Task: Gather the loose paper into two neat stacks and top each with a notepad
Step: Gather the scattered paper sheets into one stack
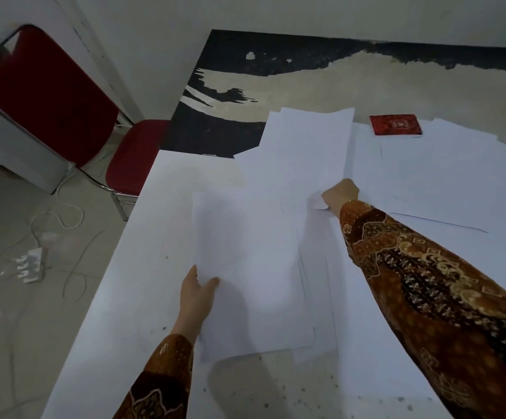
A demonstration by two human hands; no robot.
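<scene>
White paper sheets lie scattered over the table [124, 282]. My left hand [197, 294] grips the left edge of a loose stack of paper [251, 267] near me, thumb on top. Farther out, my right hand [339, 195] pinches the near corner of a tilted sheet [306, 146] that lies over other sheets. More spread sheets [442, 176] cover the right side. A red notepad [395, 125] rests on those sheets at the back right. No second notepad is in view.
A red folding chair [64, 110] stands left of the table. A white power strip [31, 264] and cables lie on the floor beside it. The far tabletop [245, 86] is worn black and beige, and a wall runs behind it.
</scene>
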